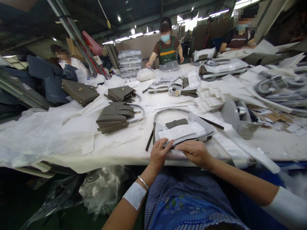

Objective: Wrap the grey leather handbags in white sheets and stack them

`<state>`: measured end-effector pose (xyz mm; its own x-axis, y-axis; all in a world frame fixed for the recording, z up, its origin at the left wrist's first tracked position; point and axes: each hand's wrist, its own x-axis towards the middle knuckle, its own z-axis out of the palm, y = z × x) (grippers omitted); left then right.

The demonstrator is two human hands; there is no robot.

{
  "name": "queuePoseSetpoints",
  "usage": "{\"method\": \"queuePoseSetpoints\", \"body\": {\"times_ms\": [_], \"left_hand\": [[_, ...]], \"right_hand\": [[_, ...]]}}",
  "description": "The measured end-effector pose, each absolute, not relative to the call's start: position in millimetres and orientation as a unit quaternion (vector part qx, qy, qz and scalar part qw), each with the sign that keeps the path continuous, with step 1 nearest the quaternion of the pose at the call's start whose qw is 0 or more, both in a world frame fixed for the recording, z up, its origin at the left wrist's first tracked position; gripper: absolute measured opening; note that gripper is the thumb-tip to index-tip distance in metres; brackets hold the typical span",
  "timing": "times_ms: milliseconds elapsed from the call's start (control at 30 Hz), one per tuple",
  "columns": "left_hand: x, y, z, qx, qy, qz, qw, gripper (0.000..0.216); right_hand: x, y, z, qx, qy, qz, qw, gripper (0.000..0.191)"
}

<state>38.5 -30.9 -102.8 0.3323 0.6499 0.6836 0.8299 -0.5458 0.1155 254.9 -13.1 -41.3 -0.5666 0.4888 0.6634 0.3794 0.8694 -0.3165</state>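
A dark grey handbag [177, 123] lies in front of me at the table's near edge, partly covered with white wrapping sheet [183, 132]. Its handle [171, 110], sheathed in clear wrap, arches toward the far side. Dark straps stick out left and right. My left hand [159, 154] grips the near edge of the bag, thumb on top and fingers bent. At the same edge, just to the right, my right hand [197, 154] is closed with fingers pressed together on the bag. The undersides of the fingers are hidden.
Unwrapped grey handbags [114, 115] lie left of centre, with more partly wrapped bags [159, 85] farther back. A tape dispenser [240, 118] stands on the right, near stacked white sheets [213, 97]. A co-worker [166, 51] stands across the table; other people sit farther off.
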Motion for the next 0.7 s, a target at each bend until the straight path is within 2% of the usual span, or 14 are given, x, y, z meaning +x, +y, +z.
{"method": "queuePoseSetpoints", "body": {"times_ms": [133,300,467,700], "left_hand": [[38,-30,-103,-0.803,-0.454,-0.367,0.118,0.032],[37,-28,-101,-0.796,-0.459,-0.384,0.098,0.019],[37,-27,-99,-0.785,-0.471,-0.395,0.075,0.024],[34,-29,-97,-0.794,-0.467,-0.381,0.079,0.036]], "right_hand": [[244,11,-32,-0.307,-0.871,0.069,0.376,0.026],[224,41,-22,-0.412,-0.846,0.099,0.323,0.010],[211,59,-20,-0.442,-0.869,0.083,0.208,0.009],[204,70,-23,-0.446,-0.879,0.103,0.134,0.007]]}}
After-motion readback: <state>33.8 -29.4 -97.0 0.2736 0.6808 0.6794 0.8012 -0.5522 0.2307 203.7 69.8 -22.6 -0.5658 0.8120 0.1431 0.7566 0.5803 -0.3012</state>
